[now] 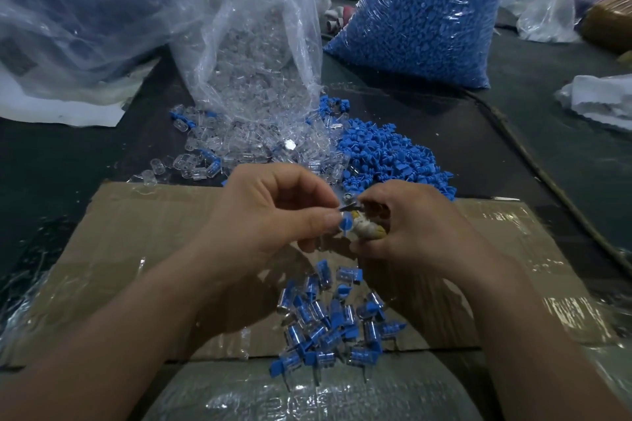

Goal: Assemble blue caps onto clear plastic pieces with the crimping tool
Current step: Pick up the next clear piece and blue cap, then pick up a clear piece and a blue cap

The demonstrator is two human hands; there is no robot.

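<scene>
Blue cap (346, 225) is pinched by left hand (273, 212) above cardboard (154, 232); crimping tool (367, 229) is gripped by right hand (413, 225); cap should be seated squarely before squeezing.

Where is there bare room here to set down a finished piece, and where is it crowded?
Bare: the cardboard sheet left of the left hand pinching a blue cap, and its right end beyond the right hand gripping the crimping tool; also the dark tabletop left of the clear pieces. Crowded: the finished pile below the hands, and the loose blue caps ahead.
</scene>
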